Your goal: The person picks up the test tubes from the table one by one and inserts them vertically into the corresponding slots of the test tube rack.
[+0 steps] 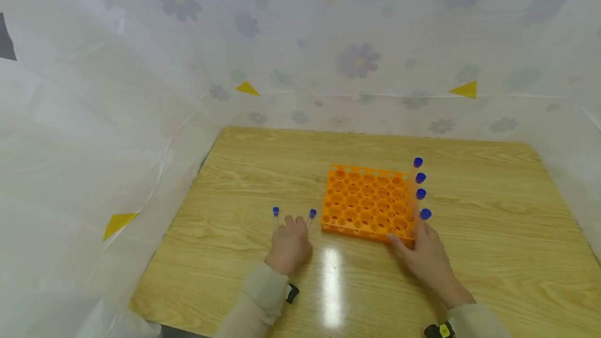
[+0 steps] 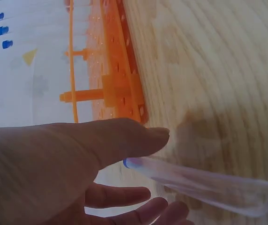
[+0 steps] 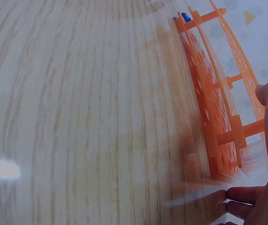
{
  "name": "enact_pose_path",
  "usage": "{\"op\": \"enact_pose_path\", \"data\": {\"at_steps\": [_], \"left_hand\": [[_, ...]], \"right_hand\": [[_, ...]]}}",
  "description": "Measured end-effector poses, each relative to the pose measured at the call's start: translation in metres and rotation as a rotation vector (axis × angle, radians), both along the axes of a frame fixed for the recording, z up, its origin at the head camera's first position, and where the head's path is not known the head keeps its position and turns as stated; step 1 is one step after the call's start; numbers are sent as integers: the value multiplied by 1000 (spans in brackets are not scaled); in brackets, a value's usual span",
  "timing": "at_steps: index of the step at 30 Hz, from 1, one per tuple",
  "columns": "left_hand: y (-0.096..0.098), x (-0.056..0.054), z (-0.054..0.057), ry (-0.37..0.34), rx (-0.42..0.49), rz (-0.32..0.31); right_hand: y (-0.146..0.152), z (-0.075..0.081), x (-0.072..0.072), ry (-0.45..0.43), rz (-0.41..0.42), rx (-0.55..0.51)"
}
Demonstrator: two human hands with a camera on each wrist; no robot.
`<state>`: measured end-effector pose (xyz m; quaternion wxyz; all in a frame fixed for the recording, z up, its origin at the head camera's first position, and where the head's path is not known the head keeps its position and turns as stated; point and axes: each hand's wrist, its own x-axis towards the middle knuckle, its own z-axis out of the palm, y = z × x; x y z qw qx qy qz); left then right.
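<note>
Two clear test tubes with blue caps lie by my left hand [image 1: 290, 244], their caps showing beyond its fingers: a left tube [image 1: 275, 213] and a right tube [image 1: 312, 215]. In the left wrist view, one clear tube [image 2: 209, 185] lies between the thumb and the loosely bent fingers, which look apart from it. My right hand [image 1: 427, 254] holds the near right corner of an orange test tube rack [image 1: 361, 233], thumb on its front edge and fingers at its right end. Several blue-capped tubes [image 1: 420, 193] stand upright along the rack's right side.
The rack stands on a wood-grain table [image 1: 493, 213]; its other holes show no tubes. Pale flower-printed sheeting [image 1: 291, 40] walls the back and left side. A bright reflection lies on the tabletop in front of the rack.
</note>
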<state>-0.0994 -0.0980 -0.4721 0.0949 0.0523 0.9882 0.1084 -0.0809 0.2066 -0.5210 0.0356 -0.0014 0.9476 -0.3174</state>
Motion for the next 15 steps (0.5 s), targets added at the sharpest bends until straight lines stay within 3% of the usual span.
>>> {"op": "enact_pose_path", "data": {"at_steps": [11,15], "left_hand": [[3,8,-7,154,-62,-74],[3,8,-9,162,-53,-91]], "right_hand": [[0,2,0,11,3,5],[0,1,0,8,4,4]]}}
